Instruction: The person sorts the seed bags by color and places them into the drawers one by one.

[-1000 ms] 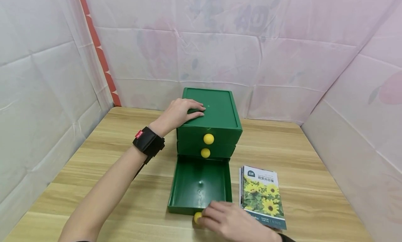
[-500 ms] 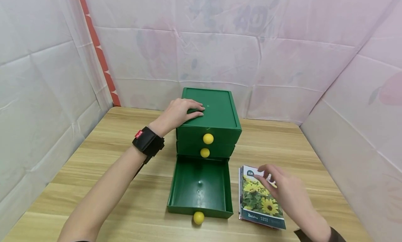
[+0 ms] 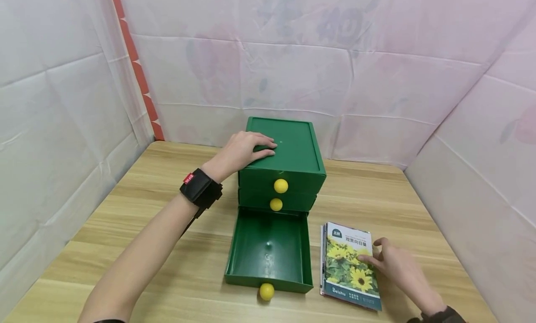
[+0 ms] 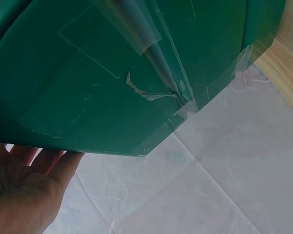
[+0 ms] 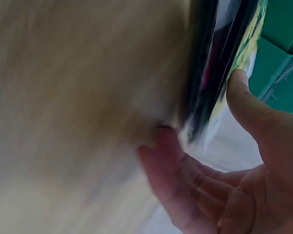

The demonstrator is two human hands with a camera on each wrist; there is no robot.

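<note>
Broadly, a wooden table (image 3: 125,220) fills the view, walled by pale sheets. Near its back stands a green cabinet (image 3: 293,148) of 3 drawers, each with a yellow knob; the bottom drawer (image 3: 268,248) is pulled out towards the person, its knob (image 3: 266,291) at the front edge. Just right of that drawer lies a stack of booklets (image 3: 349,267), sunflowers on the top cover. The left hand (image 3: 244,148) rests flat on the cabinet's top, fingers straight. The right hand (image 3: 398,267) is at the stack's right edge: thumb on the cover, fingers curled at the side, pinching it.
</note>
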